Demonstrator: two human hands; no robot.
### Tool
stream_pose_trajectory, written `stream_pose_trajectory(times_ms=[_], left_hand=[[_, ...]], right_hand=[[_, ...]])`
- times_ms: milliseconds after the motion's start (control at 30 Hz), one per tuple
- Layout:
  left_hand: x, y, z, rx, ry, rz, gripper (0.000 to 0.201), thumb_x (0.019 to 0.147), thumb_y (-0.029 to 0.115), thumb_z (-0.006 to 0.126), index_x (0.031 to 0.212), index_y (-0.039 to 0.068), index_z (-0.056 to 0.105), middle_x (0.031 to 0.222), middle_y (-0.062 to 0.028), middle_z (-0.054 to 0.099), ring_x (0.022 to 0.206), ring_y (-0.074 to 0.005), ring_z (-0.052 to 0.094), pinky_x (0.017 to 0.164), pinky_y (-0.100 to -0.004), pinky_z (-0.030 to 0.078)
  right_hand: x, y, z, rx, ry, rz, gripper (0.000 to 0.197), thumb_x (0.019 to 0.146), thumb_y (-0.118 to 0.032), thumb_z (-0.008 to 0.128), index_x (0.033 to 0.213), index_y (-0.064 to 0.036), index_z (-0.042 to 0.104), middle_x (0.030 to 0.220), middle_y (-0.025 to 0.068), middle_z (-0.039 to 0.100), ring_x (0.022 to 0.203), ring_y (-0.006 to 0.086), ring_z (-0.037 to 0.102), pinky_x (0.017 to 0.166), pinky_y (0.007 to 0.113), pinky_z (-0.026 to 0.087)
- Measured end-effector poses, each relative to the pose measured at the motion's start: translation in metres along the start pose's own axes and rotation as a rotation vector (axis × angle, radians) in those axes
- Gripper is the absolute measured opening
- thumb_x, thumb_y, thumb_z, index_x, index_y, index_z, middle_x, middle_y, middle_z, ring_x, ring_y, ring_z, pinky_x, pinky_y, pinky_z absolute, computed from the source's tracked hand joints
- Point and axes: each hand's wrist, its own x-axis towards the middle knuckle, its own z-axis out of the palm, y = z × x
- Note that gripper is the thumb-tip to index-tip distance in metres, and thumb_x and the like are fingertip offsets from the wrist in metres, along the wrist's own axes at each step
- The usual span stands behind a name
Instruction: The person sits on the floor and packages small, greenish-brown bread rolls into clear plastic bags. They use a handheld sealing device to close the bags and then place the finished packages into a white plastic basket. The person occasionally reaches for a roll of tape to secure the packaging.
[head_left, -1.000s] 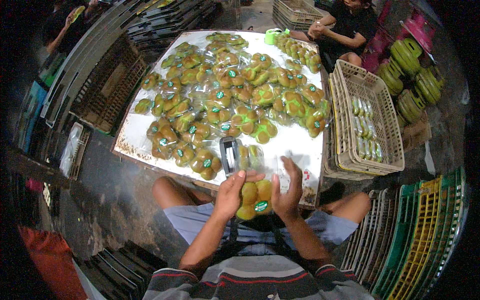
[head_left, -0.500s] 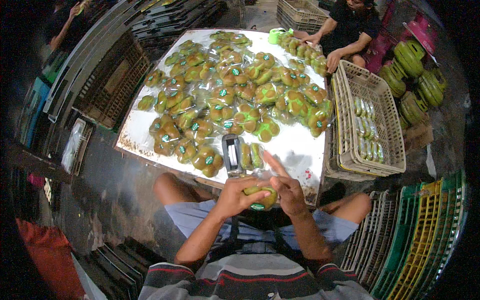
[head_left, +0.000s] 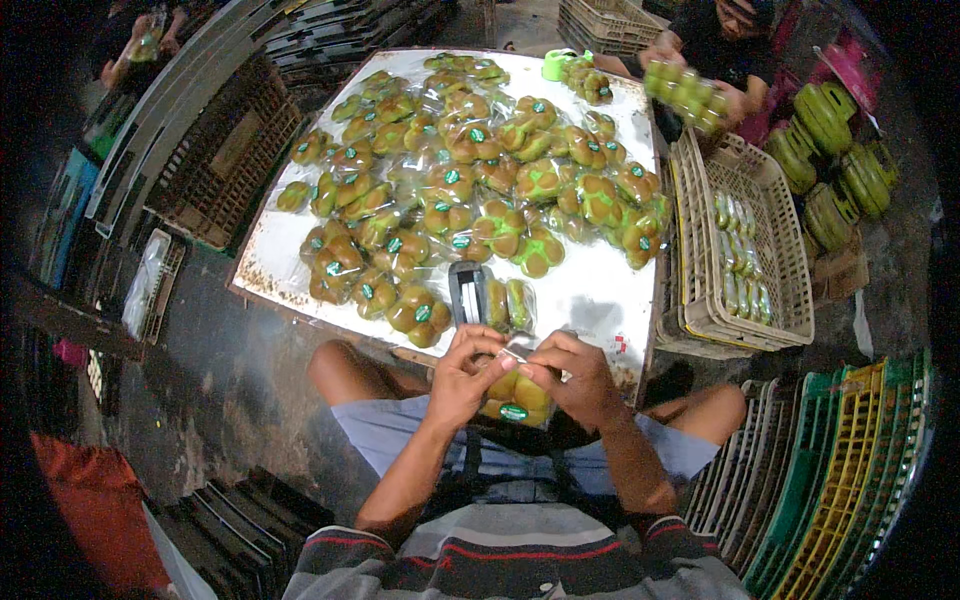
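Observation:
Just over my lap, near the table's front edge, hangs a clear plastic bag of green-brown bread buns (head_left: 522, 390) with a green sticker. My left hand (head_left: 463, 378) pinches the gathered top of this bag between thumb and fingers. Opposite it, my right hand (head_left: 580, 376) is closed on the same twisted plastic, fingertips almost touching the left ones. Beyond my left fingers stands a dark, narrow device with a pale slot, perhaps a tape dispenser (head_left: 467, 292). Beside that lies a small pack of elongated green buns (head_left: 509, 304).
Bagged flower-shaped buns (head_left: 445, 185) are heaped over the white table (head_left: 590, 315). At right, a cream plastic crate (head_left: 790, 290) holds packed buns. A person (head_left: 735, 50) across the corner lifts a pack of green buns (head_left: 686, 95). Stacked crates (head_left: 830, 450) stand at lower right.
My hands have come together at the bag's top, and the buns now hang below them. The person across has raised a long pack of buns off the table, toward the crate.

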Motion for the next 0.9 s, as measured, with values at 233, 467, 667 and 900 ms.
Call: stream_pose_trajectory(times_ms=[233,467,667,900], left_hand=[[0.000,-0.030,-0.014,0.119,0.028,-0.232,0.024,0.094,0.019,0.067,0.084,0.000,0.057,0.094,-0.0061,0.058,0.089,-0.0168,0.054,0.084,-0.0302,0.042],[-0.033,-0.043,0.000,0.343,0.455,0.240,0.016,0.089,0.008,0.058,0.105,0.004,0.055,0.116,-0.0112,0.055,0.109,-0.0270,0.055,0.099,-0.0358,0.041],[-0.040,-0.035,-0.008,-0.713,0.375,-0.411,0.045,0.093,0.024,0.060,0.133,0.005,0.050,0.129,-0.0106,0.058,0.118,-0.0244,0.057,0.100,-0.0373,0.047],[-0.035,-0.056,-0.057,-0.756,0.409,-0.521,0.041,0.093,0.029,0.061,0.126,0.006,0.055,0.113,-0.0085,0.067,0.101,-0.0250,0.068,0.085,-0.0407,0.057]], right_hand=[[-0.016,0.014,0.045,-0.074,0.073,0.485,0.030,0.089,-0.016,0.072,0.067,-0.0013,0.058,0.071,0.0102,0.062,0.059,0.0183,0.054,0.058,0.033,0.046],[-0.064,0.026,0.108,0.905,0.027,0.714,0.043,0.094,-0.022,0.068,0.126,-0.0046,0.045,0.120,0.0099,0.054,0.110,0.0167,0.053,0.096,0.032,0.044],[-0.040,0.052,0.134,0.475,0.140,0.380,0.052,0.093,-0.030,0.071,0.128,-0.0006,0.047,0.121,0.0098,0.057,0.108,0.0150,0.055,0.091,0.030,0.046],[0.007,0.132,0.169,0.267,0.251,0.833,0.034,0.089,-0.031,0.074,0.081,0.0009,0.066,0.068,0.0028,0.060,0.069,0.0127,0.054,0.065,0.032,0.044]])
